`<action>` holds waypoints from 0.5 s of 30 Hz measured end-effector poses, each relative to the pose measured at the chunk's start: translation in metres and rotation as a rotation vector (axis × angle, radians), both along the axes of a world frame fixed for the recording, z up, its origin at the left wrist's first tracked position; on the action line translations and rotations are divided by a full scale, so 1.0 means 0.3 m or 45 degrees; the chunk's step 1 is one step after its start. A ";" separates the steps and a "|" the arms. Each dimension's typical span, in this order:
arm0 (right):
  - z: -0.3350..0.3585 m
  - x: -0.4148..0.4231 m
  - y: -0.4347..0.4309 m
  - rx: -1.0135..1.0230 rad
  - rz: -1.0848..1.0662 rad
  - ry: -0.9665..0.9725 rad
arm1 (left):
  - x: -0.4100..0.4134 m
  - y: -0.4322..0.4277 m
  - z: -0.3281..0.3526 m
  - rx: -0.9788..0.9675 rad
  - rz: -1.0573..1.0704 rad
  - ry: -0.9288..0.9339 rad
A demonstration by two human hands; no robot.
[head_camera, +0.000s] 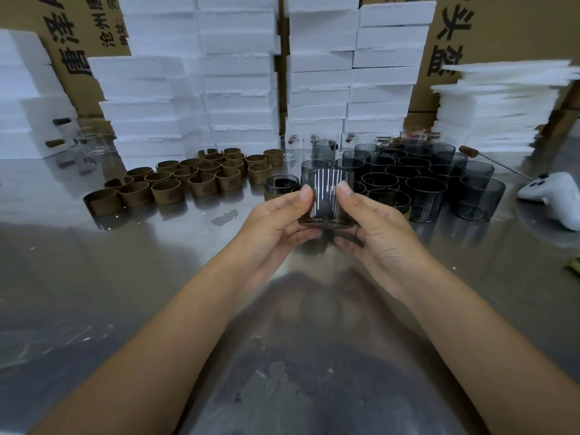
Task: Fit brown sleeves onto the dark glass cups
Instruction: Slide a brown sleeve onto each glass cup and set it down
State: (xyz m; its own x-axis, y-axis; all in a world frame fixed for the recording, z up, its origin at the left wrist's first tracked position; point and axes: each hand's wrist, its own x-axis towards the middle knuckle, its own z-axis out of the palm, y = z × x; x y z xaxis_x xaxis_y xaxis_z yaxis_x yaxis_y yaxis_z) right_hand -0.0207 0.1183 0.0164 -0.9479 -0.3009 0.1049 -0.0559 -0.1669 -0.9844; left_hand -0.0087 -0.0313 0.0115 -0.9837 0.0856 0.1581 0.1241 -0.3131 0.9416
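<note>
One head-worn wide-angle view, looking forward and down over the table [94, 293], left hand [276, 227], right hand [379, 233] and cup [326, 199] close below, foam boxes [238, 73] farthest off

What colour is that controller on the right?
The plastic handheld controller is white; head view.

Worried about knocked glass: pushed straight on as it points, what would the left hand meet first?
The left hand grips the held cup; beyond it, probably the standing dark cups behind, though depth is unclear.

Glossy smoked-glass cup [326, 199], matt brown paper-like sleeves [166, 191], reflective brushed-metal table [94, 277].
</note>
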 end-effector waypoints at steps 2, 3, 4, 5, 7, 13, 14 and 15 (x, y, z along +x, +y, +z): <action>0.001 -0.003 0.005 -0.041 0.036 -0.014 | -0.001 -0.002 0.001 0.028 -0.030 -0.006; 0.001 -0.005 0.007 -0.061 0.048 -0.025 | -0.001 -0.002 0.002 0.043 -0.045 -0.009; 0.002 -0.007 0.010 -0.083 0.057 -0.038 | -0.002 -0.003 0.003 0.059 -0.057 -0.013; 0.002 -0.010 0.012 -0.106 0.066 -0.053 | -0.003 -0.003 0.004 0.076 -0.067 -0.015; 0.002 -0.013 0.015 -0.142 0.086 -0.079 | -0.003 -0.005 0.005 0.104 -0.085 -0.011; 0.003 -0.009 0.006 -0.094 0.046 -0.019 | -0.008 -0.007 -0.001 0.084 -0.095 0.007; 0.003 -0.008 0.003 -0.075 0.041 -0.007 | -0.009 -0.006 -0.002 0.069 -0.091 0.008; 0.002 -0.006 0.000 -0.062 0.039 -0.003 | -0.009 -0.006 -0.002 0.050 -0.085 0.009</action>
State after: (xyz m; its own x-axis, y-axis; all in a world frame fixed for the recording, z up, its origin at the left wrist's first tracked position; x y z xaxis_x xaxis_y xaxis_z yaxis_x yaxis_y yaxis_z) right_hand -0.0226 0.1184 0.0169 -0.9385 -0.3244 0.1181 -0.0480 -0.2162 -0.9752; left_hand -0.0112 -0.0331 0.0111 -0.9749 0.1449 0.1693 0.1079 -0.3577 0.9276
